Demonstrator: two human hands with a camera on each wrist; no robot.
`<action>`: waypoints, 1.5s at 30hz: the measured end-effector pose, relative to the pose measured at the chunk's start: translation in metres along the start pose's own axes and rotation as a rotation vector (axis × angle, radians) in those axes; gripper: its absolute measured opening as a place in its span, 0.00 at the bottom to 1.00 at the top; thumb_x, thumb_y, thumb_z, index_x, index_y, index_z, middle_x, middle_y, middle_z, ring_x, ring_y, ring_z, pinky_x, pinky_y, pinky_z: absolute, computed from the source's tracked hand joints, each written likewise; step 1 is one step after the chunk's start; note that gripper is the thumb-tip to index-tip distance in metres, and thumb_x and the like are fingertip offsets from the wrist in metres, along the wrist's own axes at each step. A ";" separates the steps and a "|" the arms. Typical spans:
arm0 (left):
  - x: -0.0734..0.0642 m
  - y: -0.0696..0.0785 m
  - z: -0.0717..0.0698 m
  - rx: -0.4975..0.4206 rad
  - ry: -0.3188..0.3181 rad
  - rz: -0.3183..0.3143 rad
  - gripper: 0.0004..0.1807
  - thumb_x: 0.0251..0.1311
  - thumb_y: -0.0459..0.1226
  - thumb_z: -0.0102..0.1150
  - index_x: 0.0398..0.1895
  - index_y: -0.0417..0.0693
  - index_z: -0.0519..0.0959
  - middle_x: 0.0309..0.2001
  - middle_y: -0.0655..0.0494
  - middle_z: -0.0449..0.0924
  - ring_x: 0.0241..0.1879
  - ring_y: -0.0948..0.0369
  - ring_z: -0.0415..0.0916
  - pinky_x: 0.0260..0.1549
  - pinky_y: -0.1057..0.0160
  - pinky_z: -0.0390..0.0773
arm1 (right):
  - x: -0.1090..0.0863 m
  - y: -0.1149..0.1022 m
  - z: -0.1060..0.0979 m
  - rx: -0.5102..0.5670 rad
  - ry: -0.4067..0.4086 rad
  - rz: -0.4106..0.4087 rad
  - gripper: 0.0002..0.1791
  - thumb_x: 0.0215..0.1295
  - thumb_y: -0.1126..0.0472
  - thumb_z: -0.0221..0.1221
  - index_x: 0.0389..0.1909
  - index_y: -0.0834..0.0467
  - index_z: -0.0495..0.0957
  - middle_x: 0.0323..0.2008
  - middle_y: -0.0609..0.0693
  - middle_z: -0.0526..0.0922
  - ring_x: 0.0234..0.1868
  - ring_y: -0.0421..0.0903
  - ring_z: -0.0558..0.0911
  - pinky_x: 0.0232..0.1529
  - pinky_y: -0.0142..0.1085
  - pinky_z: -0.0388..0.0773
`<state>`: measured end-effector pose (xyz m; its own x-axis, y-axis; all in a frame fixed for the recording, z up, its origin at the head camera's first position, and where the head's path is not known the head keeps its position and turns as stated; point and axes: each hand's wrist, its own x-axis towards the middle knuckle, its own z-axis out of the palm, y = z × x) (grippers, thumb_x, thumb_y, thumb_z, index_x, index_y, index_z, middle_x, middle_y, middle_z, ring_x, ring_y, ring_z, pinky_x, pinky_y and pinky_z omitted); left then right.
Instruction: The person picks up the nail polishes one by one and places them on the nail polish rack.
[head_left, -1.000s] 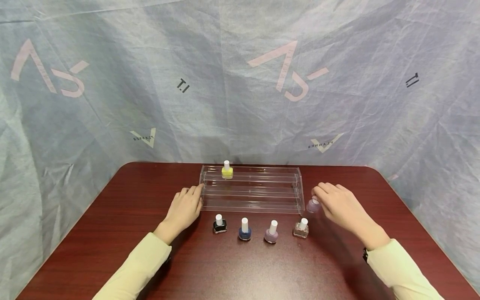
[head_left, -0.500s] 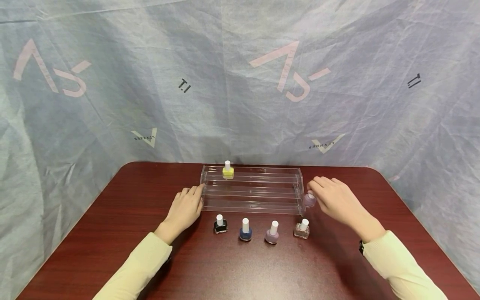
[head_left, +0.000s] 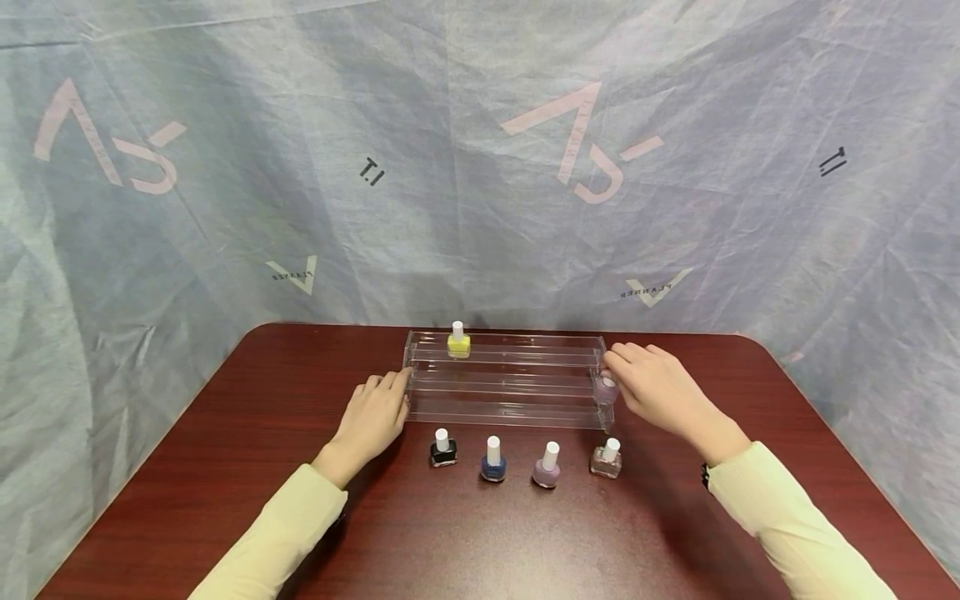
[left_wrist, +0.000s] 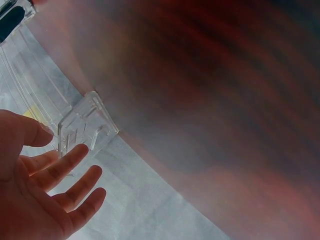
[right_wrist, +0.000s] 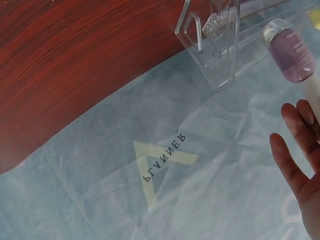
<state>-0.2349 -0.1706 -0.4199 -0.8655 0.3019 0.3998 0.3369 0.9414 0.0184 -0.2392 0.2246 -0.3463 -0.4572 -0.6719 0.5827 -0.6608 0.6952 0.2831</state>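
Note:
My right hand [head_left: 660, 387] pinches a lilac nail polish bottle [right_wrist: 292, 55] by its white cap; in the head view the bottle overlaps the right end of a clear tiered display rack [head_left: 502, 409]. My left hand [head_left: 372, 419] lies at the rack's left end, its loosely extended fingertips right at the clear end panel [left_wrist: 90, 122]. A yellow nail polish bottle [head_left: 459, 344] stands on the rack's top tier, towards the left. In front of the rack, black [head_left: 443, 452], blue [head_left: 493, 467], lilac [head_left: 547, 472] and glittery brownish [head_left: 606, 461] bottles stand in a row.
Everything stands on a dark red wooden table [head_left: 525, 542] with rounded far corners. Directly behind its far edge hangs a grey-blue printed cloth [head_left: 450, 208], which also rises at both sides.
My right hand has brought the lilac bottle leftward and a little farther back, from beside the rack to its right end. The left hand keeps its place on the rack.

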 end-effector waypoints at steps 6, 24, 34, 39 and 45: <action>0.000 0.000 0.000 -0.006 -0.012 -0.007 0.25 0.59 0.37 0.51 0.61 0.42 0.66 0.50 0.48 0.76 0.48 0.47 0.72 0.44 0.49 0.72 | 0.006 0.000 0.006 0.010 -0.013 0.009 0.06 0.53 0.64 0.59 0.26 0.57 0.70 0.25 0.49 0.72 0.27 0.48 0.74 0.26 0.38 0.67; 0.000 0.001 0.000 -0.010 -0.003 -0.011 0.25 0.59 0.36 0.52 0.60 0.42 0.67 0.51 0.48 0.76 0.48 0.47 0.72 0.44 0.49 0.72 | 0.032 -0.002 0.021 0.033 -0.059 0.016 0.03 0.58 0.62 0.56 0.28 0.55 0.72 0.26 0.47 0.73 0.29 0.46 0.76 0.28 0.38 0.67; 0.000 0.001 0.000 -0.014 -0.008 -0.016 0.25 0.59 0.37 0.52 0.61 0.41 0.66 0.51 0.47 0.75 0.48 0.47 0.72 0.45 0.49 0.72 | 0.049 -0.002 0.024 0.022 -0.066 0.010 0.04 0.61 0.61 0.55 0.28 0.56 0.72 0.25 0.47 0.73 0.29 0.46 0.76 0.29 0.38 0.68; 0.000 0.001 0.000 -0.013 -0.004 -0.010 0.25 0.59 0.37 0.52 0.60 0.41 0.67 0.51 0.47 0.76 0.48 0.47 0.72 0.44 0.49 0.72 | 0.057 -0.001 0.025 0.017 -0.079 0.013 0.04 0.61 0.62 0.54 0.28 0.55 0.71 0.25 0.47 0.73 0.29 0.47 0.76 0.28 0.38 0.67; 0.001 0.000 0.000 -0.016 0.011 -0.010 0.24 0.58 0.36 0.51 0.60 0.42 0.67 0.50 0.49 0.76 0.47 0.47 0.72 0.43 0.50 0.72 | 0.065 0.001 0.028 0.026 -0.086 0.010 0.04 0.60 0.65 0.53 0.27 0.55 0.70 0.26 0.48 0.73 0.30 0.48 0.75 0.27 0.38 0.65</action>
<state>-0.2354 -0.1702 -0.4193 -0.8649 0.2902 0.4096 0.3339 0.9419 0.0376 -0.2861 0.1742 -0.3291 -0.5123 -0.6851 0.5179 -0.6708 0.6957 0.2568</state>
